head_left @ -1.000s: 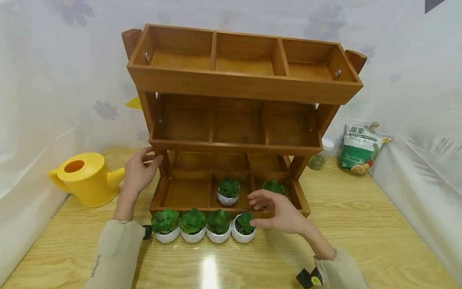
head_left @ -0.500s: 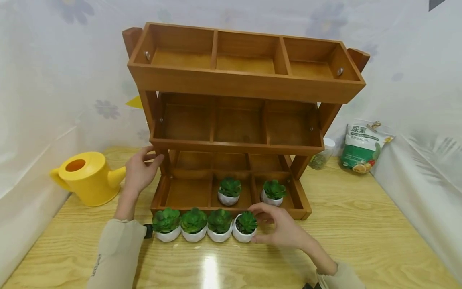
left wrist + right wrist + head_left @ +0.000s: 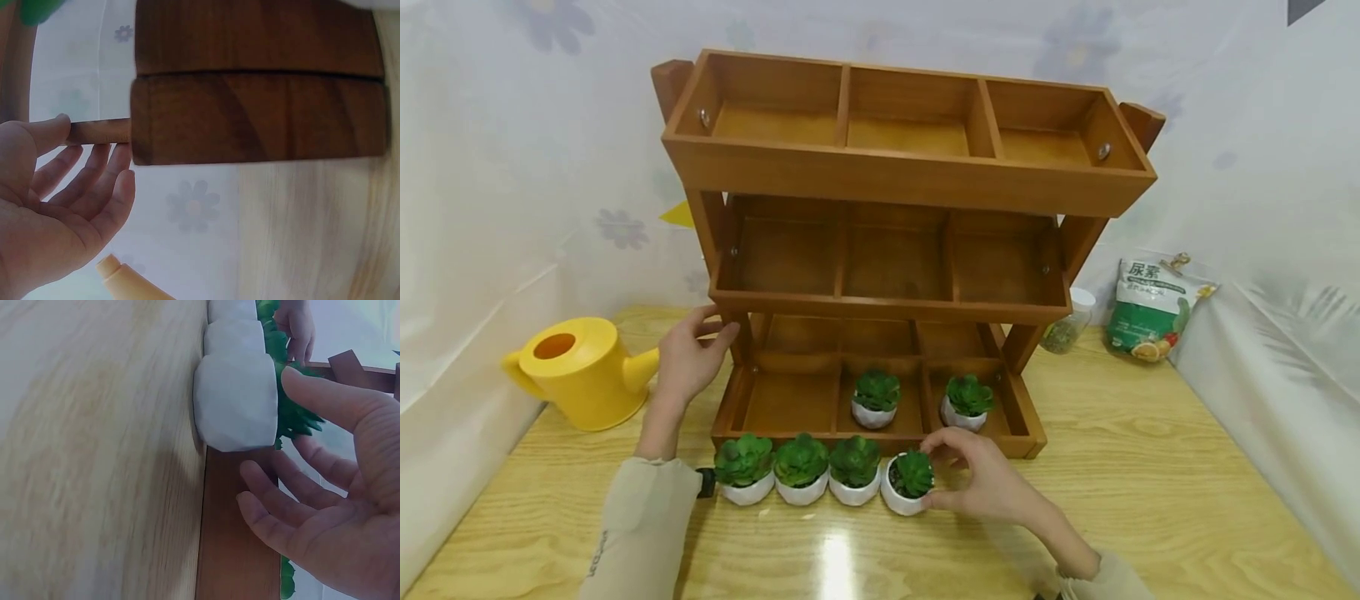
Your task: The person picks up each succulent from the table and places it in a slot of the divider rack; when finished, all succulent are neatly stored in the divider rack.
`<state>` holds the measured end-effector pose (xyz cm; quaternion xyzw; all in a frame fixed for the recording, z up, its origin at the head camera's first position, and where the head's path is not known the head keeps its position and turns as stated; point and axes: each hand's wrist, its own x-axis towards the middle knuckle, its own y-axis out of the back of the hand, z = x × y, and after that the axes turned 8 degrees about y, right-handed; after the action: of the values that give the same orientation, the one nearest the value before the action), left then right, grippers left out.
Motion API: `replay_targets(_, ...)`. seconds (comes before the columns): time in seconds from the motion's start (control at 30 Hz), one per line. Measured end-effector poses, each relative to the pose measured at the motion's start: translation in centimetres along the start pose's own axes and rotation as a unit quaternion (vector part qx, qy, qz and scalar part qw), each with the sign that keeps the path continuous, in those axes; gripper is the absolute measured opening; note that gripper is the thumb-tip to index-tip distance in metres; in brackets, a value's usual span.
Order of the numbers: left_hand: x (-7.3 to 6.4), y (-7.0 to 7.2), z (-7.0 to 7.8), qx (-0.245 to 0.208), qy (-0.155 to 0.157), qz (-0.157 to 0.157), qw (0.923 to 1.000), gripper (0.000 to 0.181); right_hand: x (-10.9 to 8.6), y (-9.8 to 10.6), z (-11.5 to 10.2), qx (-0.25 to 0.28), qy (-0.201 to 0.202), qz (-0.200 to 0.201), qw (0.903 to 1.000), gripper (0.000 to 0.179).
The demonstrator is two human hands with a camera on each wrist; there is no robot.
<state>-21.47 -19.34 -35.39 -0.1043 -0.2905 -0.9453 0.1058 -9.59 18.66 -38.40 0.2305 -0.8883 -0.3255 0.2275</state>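
My left hand (image 3: 691, 357) grips the left upright of the brown wooden plant stand (image 3: 910, 175). In the left wrist view, its thumb and fingers lie on either side of the wooden post (image 3: 100, 132). My right hand (image 3: 983, 483) holds the rightmost potted succulent (image 3: 901, 498) of the front row by its right side, thumb and index finger at the rim. That white pot (image 3: 234, 403) tilts slightly. Left of it stand three more succulents (image 3: 853, 490) in white pots. Two others, one in the middle (image 3: 874, 412) and one at right (image 3: 964, 417), sit in the stand's bottom tier.
A yellow watering can (image 3: 587, 383) stands at the left, its spout close to my left forearm. Behind the stand on the right are a white-lidded jar (image 3: 1066, 325) and a green-and-white bag (image 3: 1152, 312) with a clip. White patterned sheeting surrounds the wooden table (image 3: 1150, 467).
My right hand has come away from the bottom tier's right compartment, down to the rightmost front pot. That pot has shifted slightly towards me and tilted. The left hand stays on the upright.
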Motion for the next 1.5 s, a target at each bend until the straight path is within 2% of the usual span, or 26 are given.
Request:
replay_targets(0.17,0.0,0.0,0.0,0.001,-0.002,0.003,1.0000,0.045,-0.2,-0.4,0.1,0.011,0.009,-0.004,0.9999,0.047)
replay_targets(0.43,-0.1,0.1,0.1,0.002,-0.001,-0.002,1.0000,0.045,0.1,-1.3,0.5,0.015,0.012,-0.023,0.9996,0.064)
replay_targets(0.8,0.0,0.1,0.1,-0.003,0.004,-0.008,1.0000,0.045,0.1,-1.9,0.8,-0.006,0.009,-0.027,0.9996,0.065)
replay_targets(1.17,-0.1,0.1,0.2,-0.003,0.010,-0.010,0.9999,0.046,0.2,-1.9,0.7,-0.015,-0.011,-0.033,0.9993,0.066)
replay_targets(1.5,0.0,0.0,0.0,-0.002,0.007,-0.009,0.9999,0.045,0.2,-1.8,0.8,-0.016,0.006,-0.028,0.9994,0.061)
